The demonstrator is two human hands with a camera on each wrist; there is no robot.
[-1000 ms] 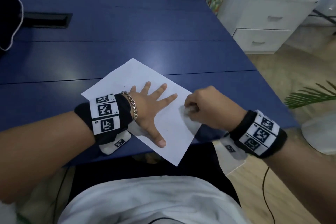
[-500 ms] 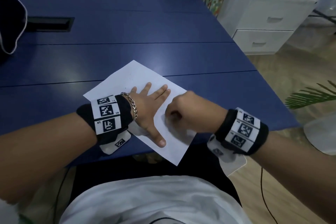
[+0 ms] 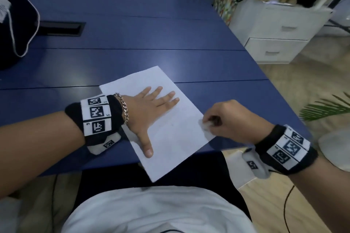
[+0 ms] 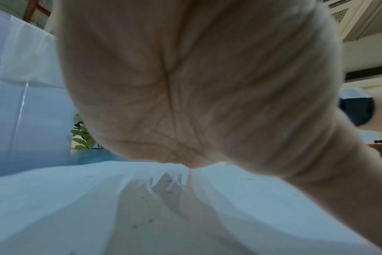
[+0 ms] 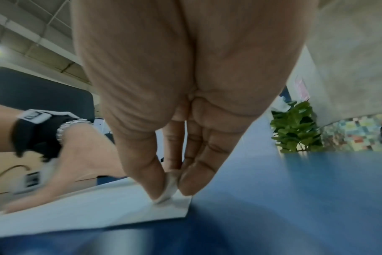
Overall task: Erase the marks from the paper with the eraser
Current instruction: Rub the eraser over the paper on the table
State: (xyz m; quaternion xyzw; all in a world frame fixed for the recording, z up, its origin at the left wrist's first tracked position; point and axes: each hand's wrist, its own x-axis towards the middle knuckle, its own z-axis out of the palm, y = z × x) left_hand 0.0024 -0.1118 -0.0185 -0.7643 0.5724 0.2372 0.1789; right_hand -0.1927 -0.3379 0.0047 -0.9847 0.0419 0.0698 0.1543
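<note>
On my left a dark bag with a pale cord sits at the far edge of the blue table, next to a black slot set into the top. Nearer me, my left hand lies flat on the paper, fingers straight and spread, thumb stretched toward my body, a chain bracelet at the wrist. The left wrist view shows the palm bearing down and the sheet puckered into small folds just under it, with a few faint specks on the surface. The paper lies slanted on the near part of the table, its closest corner hanging over the edge. At its right edge my right hand pinches the white eraser between thumb and fingertips, its lower end touching the sheet close to the corner. Beyond the table on the right stand a white drawer cabinet and a green plant.
</note>
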